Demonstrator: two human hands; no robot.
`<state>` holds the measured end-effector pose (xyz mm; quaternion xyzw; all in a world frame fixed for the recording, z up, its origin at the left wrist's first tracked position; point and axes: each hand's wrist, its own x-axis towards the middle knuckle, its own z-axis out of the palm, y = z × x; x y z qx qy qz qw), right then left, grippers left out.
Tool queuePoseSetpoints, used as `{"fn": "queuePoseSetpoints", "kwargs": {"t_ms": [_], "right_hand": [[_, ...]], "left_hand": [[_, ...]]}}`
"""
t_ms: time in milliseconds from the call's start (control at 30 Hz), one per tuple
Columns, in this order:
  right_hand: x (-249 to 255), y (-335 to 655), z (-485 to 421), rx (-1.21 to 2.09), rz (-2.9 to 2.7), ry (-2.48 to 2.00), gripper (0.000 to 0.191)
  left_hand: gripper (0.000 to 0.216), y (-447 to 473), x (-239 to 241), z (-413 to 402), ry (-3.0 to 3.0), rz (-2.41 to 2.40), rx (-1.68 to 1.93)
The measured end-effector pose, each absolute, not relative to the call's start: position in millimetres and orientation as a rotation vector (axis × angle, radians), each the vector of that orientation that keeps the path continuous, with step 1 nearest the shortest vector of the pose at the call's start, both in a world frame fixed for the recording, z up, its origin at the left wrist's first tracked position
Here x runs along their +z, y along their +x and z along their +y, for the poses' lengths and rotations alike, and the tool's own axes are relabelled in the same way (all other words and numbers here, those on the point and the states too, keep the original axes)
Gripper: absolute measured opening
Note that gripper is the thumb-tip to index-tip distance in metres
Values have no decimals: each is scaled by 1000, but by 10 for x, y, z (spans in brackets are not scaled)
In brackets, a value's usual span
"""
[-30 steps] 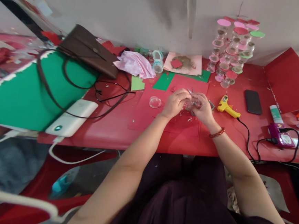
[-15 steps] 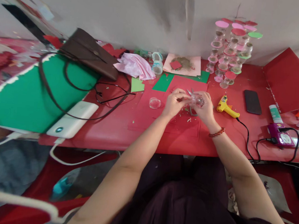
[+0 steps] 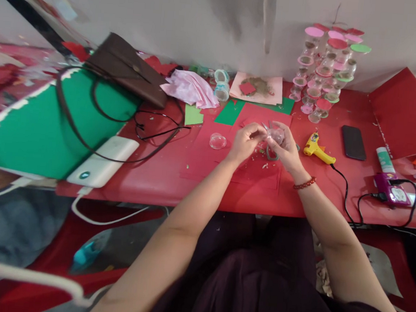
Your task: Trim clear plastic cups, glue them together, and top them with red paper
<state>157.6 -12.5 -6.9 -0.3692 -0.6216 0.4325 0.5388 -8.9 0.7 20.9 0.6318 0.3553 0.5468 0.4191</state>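
Both my hands meet over the red paper sheets (image 3: 260,172) in the middle of the red table (image 3: 148,180). My right hand (image 3: 286,150) has its fingers closed round a small clear plastic cup (image 3: 276,134), held just above the table. My left hand (image 3: 245,140) is pinched at the cup's left side on something too small to make out. Grey scissors (image 3: 272,155) lie on the paper under my right hand, partly hidden. A second clear cup (image 3: 218,141) stands on the table left of my left hand.
A yellow glue gun (image 3: 314,148) and a black phone (image 3: 353,142) lie to the right. Stacked clear cups with coloured lids (image 3: 320,73) stand at the back wall. A green sheet (image 3: 33,128), brown bag (image 3: 128,70) and white power bank (image 3: 103,161) fill the left side.
My hands have lifted the clear cup slightly up and away from me. The view has shifted a little; nothing else on the table has moved.
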Motion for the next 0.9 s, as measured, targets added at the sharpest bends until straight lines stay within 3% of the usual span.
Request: {"fn": "queuePoseSetpoints", "kwargs": {"t_ms": [200, 700, 900], "right_hand": [[-24, 1558, -154, 1054, -1451, -945, 62], [-9, 1553, -161, 1526, -1167, -864, 64], [-4, 1534, -167, 1661, -969, -793, 56]], "left_hand": [[22, -63, 202, -21, 1658, 895, 1413], [39, 15, 90, -52, 1458, 750, 1306], [28, 33, 80, -73, 1393, 748, 1333]]}}
